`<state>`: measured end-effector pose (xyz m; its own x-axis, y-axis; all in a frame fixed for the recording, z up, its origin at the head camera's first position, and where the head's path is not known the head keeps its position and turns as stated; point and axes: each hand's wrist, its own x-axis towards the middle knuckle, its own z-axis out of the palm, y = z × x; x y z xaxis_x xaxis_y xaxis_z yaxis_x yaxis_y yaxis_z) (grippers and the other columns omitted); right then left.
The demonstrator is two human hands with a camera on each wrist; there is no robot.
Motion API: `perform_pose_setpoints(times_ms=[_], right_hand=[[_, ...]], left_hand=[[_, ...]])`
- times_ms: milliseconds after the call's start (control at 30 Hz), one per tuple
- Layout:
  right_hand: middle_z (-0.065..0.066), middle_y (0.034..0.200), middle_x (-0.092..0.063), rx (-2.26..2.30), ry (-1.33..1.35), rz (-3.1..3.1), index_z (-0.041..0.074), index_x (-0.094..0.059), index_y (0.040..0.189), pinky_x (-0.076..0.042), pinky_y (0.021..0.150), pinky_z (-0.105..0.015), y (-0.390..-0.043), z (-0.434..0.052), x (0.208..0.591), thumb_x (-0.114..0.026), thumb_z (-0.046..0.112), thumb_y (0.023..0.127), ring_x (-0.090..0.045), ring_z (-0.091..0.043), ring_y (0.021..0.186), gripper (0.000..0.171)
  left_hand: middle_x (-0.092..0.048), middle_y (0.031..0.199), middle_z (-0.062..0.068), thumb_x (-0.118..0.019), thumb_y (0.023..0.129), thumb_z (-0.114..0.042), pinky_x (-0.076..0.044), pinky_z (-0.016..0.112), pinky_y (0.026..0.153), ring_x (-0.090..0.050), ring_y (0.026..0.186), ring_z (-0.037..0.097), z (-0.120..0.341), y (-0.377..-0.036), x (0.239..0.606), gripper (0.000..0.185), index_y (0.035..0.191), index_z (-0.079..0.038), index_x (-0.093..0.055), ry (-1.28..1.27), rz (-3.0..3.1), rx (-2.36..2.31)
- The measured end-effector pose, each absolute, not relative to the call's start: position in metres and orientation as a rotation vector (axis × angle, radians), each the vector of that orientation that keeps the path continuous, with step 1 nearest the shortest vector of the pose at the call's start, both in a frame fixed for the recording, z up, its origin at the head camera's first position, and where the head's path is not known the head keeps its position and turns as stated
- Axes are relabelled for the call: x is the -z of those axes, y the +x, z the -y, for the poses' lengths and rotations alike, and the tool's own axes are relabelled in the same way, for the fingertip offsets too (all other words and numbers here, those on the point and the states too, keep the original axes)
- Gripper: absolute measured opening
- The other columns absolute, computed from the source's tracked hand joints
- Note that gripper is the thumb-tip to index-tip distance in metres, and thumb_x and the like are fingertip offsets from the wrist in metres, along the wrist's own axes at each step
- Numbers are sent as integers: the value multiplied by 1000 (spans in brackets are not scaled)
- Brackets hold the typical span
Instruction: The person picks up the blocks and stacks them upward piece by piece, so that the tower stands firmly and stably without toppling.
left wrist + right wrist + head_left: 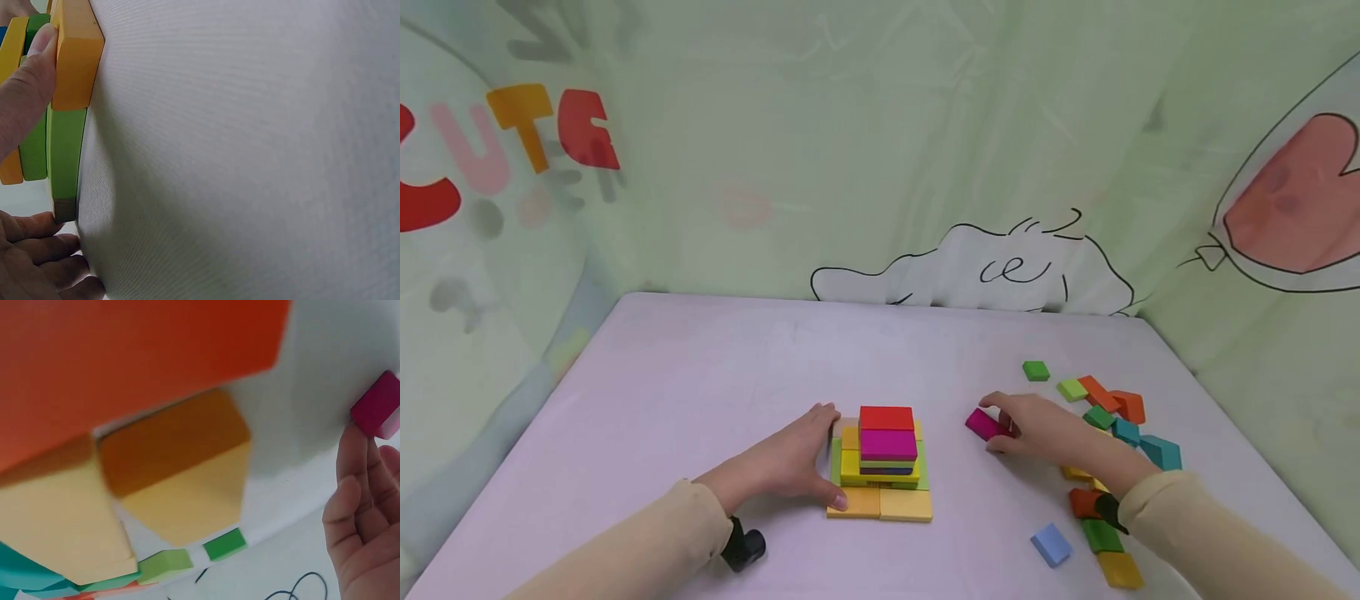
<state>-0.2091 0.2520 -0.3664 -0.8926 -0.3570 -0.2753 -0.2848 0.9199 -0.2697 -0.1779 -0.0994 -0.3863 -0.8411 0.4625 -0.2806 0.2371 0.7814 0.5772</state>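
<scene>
A layered stack of wooden blocks (887, 444) stands in the middle of the table, with a red block (886, 417) and a magenta block on top. My left hand (793, 458) holds the left side of its base. In the left wrist view the thumb presses an orange block (78, 69), and a fingertip touches the end of a light green block (65, 156). To the right of the stack, my right hand (1045, 429) has its fingertips on another magenta block (985, 424), close above or on the table. Its thumb contact is partly hidden.
Loose coloured blocks lie on the right of the table, partly under the right forearm, among them orange (1097, 393), teal (1161, 452) and dark green (1102, 536). A light blue block (1051, 545) lies nearer. Printed curtains stand behind the table (715, 358).
</scene>
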Motion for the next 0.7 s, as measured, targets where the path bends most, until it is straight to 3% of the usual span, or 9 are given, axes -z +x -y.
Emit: perform_pose_setpoints(times_ms=[100, 233, 333, 500, 700], right_hand=[[3, 93, -65, 340, -497, -2723, 11, -56, 139, -59, 71, -26, -206, -248, 366, -83, 31, 86, -58, -11, 84, 63], [1, 106, -67, 360, -546, -2679, 17, -57, 143, -60, 77, -28, -202, -246, 365, -73, 12, 93, -60, -14, 95, 52], [1, 115, -68, 334, -575, -2674, 21, -62, 139, -62, 86, -35, -200, -245, 364, -66, -1, 92, -61, -18, 105, 53], [-2, 116, -72, 220, -610, -2765, 17, -66, 132, -62, 91, -42, -197, -244, 364, -72, 1, 90, -67, -25, 108, 45], [-2, 106, -74, 108, -603, -2856, 15, -68, 126, -64, 83, -38, -195, -242, 364, -79, 9, 88, -69, -22, 97, 40]], left_hand=[[-32, 165, 20, -94, 69, -43, -30, 53, 125, -25, 157, 35, 100, -178, 387, 114, 156, 0, -34, 531, -2565, -751], [-31, 166, 19, -94, 69, -43, -30, 53, 125, -25, 157, 35, 100, -179, 387, 114, 156, 0, -34, 534, -2565, -749], [-31, 166, 19, -94, 69, -43, -31, 53, 125, -25, 157, 35, 100, -179, 387, 114, 156, 0, -34, 534, -2564, -750], [-31, 166, 20, -94, 69, -43, -31, 54, 125, -26, 157, 35, 99, -179, 387, 114, 156, 0, -34, 531, -2561, -755], [-32, 166, 19, -94, 68, -43, -31, 54, 125, -26, 157, 35, 99, -178, 388, 114, 156, 0, -34, 529, -2561, -757]])
